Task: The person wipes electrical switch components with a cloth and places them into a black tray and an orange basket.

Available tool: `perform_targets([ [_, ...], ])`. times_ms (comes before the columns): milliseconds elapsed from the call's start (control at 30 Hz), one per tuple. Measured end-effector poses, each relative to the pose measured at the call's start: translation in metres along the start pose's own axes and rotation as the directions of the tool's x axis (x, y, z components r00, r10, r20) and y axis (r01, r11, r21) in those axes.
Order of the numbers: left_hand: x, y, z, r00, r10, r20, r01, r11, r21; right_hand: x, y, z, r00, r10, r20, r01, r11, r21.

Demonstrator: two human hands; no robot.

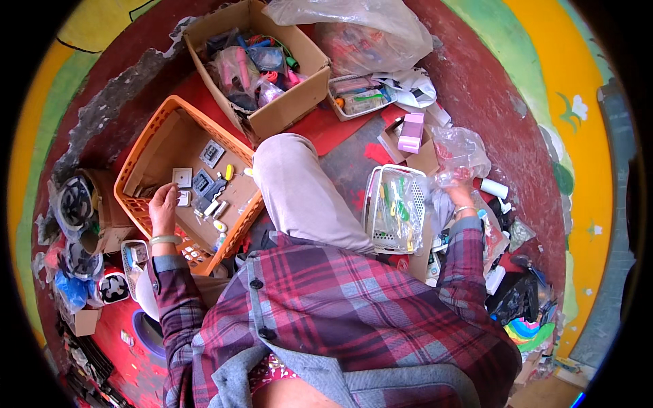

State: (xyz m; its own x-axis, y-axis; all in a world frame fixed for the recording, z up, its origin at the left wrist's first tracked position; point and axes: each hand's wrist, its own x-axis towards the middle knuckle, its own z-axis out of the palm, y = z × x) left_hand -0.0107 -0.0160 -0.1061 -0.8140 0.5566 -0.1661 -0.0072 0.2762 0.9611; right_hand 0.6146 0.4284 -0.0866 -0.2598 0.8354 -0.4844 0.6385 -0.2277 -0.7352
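My left hand (163, 207) is at the left side of an orange plastic basket (231, 253), its fingers bent together. A small white square plate (183, 198) lies by the fingertips; whether they grip it I cannot make out. Inside the basket are another white square plate (181, 177), grey switch-like pieces (202, 182), a yellow piece (229, 172) and several small white bottles or tubes. On the right, my right hand (460, 193) is closed on the lower end of a crumpled clear plastic bag (464, 149), its fingertips partly covered by the plastic.
A cardboard box (282, 112) of wrapped goods stands ahead, beside a large plastic sack (371, 44). A white basket (371, 221) with packets sits left of my right hand, near a purple box (411, 132). Mixed goods (81, 224) crowd the left; a black bag (515, 297) lies right.
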Motion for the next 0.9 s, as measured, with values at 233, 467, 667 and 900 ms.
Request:
perform_targets([
  [233, -0.004, 0.005, 0.004, 1.0, -0.005, -0.016, 0.007, 0.99, 0.139, -0.003, 0.039, 0.012, 0.996, 0.06, 0.061, -0.067, 0.991, 0.115],
  [467, -0.006, 0.005, 0.004, 1.0, 0.019, -0.012, -0.017, 0.989, 0.147, -0.003, 0.031, 0.01, 0.995, 0.033, -0.099, -0.015, 0.984, 0.179],
  [667, -0.01, 0.014, 0.005, 0.999, 0.042, -0.014, -0.038, 0.976, 0.215, -0.013, -0.001, 0.011, 0.997, 0.057, -0.042, -0.054, 0.995, 0.085],
  [900, 0.005, 0.014, 0.002, 0.981, 0.173, -0.083, -0.135, 0.93, 0.341, 0.047, 0.036, -0.03, 0.955, -0.243, -0.167, -0.037, 0.461, -0.886],
])
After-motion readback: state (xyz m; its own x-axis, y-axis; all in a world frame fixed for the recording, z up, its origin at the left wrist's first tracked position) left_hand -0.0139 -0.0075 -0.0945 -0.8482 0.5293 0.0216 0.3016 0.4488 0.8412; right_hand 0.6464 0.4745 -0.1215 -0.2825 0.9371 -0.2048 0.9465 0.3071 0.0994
